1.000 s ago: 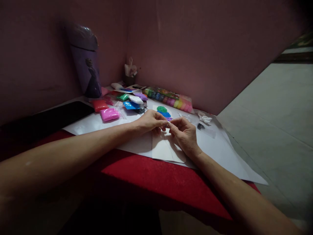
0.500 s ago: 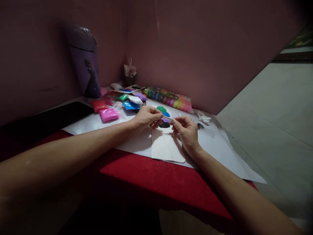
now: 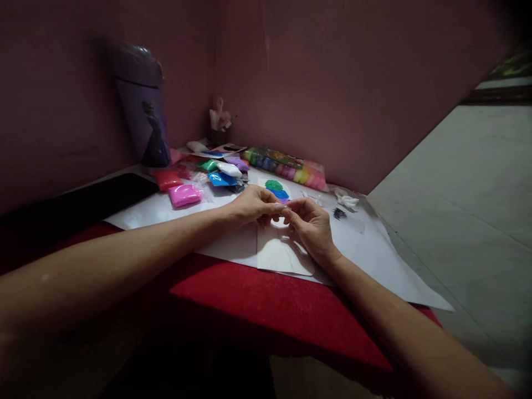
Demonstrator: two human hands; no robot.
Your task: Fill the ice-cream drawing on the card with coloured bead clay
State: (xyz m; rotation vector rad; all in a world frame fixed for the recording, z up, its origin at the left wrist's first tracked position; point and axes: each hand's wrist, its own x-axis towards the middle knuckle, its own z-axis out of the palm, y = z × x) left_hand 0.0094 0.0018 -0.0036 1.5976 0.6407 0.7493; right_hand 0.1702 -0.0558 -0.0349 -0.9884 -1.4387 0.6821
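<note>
My left hand (image 3: 254,206) and my right hand (image 3: 308,221) meet above a cream card (image 3: 280,252) on white paper. Both are closed in a pinch, fingertips nearly touching, on a small white piece that is mostly hidden between them. Just behind the fingers, a green patch (image 3: 274,185) and a blue patch (image 3: 279,193) show on the card, with a sliver of purple below them. My fingers cover the part of the card beneath the purple.
Packets of coloured clay, such as a pink one (image 3: 185,195), lie at the left. A tray of many colours (image 3: 286,168) rests along the wall. A crumpled white piece (image 3: 346,199) and a black lump (image 3: 339,214) are at the right. A purple container (image 3: 145,111) stands at the back left.
My hands have come closer together, and the white strip stretched between them is now mostly hidden. The black patch on the card is now covered by my fingers.
</note>
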